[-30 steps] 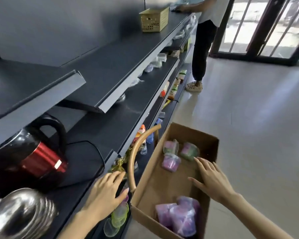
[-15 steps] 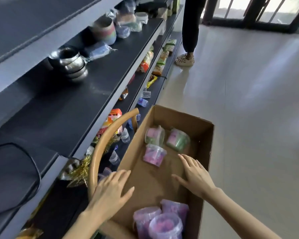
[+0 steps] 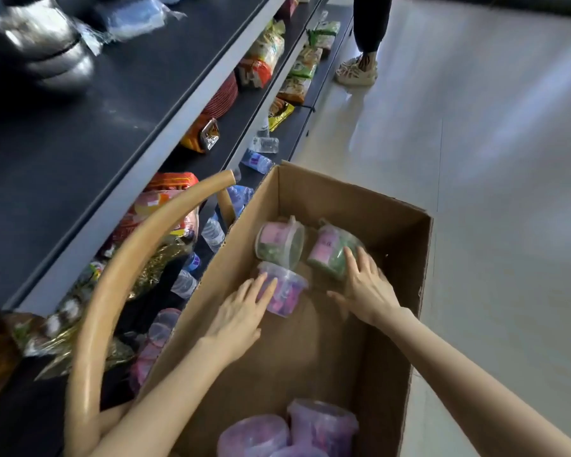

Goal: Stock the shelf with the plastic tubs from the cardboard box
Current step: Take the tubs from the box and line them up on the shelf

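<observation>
An open cardboard box (image 3: 421,258) stands on the floor beside the shelf. At its far end lie three plastic tubs: a purple one (image 3: 289,293) and two green ones with pink labels (image 3: 279,240) (image 3: 327,253). More purple tubs (image 3: 322,425) sit at the near end. My left hand (image 3: 241,316) is inside the box, fingers spread and touching the purple tub's side. My right hand (image 3: 366,286) rests its fingers on the right green tub, thumb held apart. Neither hand has closed around a tub.
Dark shelves (image 3: 165,140) run along the left with steel bowls (image 3: 50,54), snack bags (image 3: 261,61) and water bottles (image 3: 213,232). Purple tubs (image 3: 160,328) lie on the low shelf. A tan curved handle (image 3: 119,275) arches between shelf and box. Another person's feet (image 3: 356,69) stand ahead.
My view has tilted down toward the box. Both hands have moved forward inside the box and now touch the far tubs, the left hand having come in from the shelf side.
</observation>
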Demonstrator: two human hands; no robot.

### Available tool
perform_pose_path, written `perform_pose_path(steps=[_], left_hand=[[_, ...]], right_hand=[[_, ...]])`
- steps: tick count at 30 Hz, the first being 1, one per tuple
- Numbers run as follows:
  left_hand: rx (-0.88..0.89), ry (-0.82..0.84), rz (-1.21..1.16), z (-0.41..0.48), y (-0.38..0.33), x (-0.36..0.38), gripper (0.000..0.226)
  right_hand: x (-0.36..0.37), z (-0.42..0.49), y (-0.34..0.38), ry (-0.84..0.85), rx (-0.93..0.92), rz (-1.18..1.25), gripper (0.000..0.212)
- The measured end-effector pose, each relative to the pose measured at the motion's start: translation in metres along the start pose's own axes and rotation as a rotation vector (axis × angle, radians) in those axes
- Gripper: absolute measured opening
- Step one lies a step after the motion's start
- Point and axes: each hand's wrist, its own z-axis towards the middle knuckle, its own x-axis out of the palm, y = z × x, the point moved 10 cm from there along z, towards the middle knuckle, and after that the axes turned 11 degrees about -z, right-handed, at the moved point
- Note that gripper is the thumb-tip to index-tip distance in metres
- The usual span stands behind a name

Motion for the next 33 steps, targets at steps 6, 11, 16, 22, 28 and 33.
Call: perform_pose_path(steps=[6, 11, 16, 22, 28, 33], left_hand=[[0.070, 0.115, 0.040, 0.038, 0.002, 0.020, 0.103], [-0.186, -0.029, -0.363, 0.087, 0.020, -0.002, 0.101], [-0.363, -0.117, -0.427, 0.120, 0.033, 0.004, 0.089], [-0.373, -0.335, -0.388, 0.126, 0.030, -0.008, 0.077], [-0.510, -0.347, -0.607, 0.117, 0.034, 0.010, 0.109], [-0.403, -0.321, -0.626, 0.100, 0.011, 0.025, 0.102]], right_hand=[[-0.003, 0.038, 0.005, -0.067, -0.030, -0.062, 0.101], [0.002, 0.060, 0.008, -0.118, -0.008, -0.029, 0.102], [0.007, 0.062, -0.003, -0.147, 0.058, -0.006, 0.098], [0.025, 0.046, -0.029, -0.100, 0.211, 0.177, 0.107], [0.036, 0.031, -0.042, -0.064, 0.321, 0.257, 0.109], [0.039, 0.017, -0.032, 0.009, 0.284, 0.184, 0.108]])
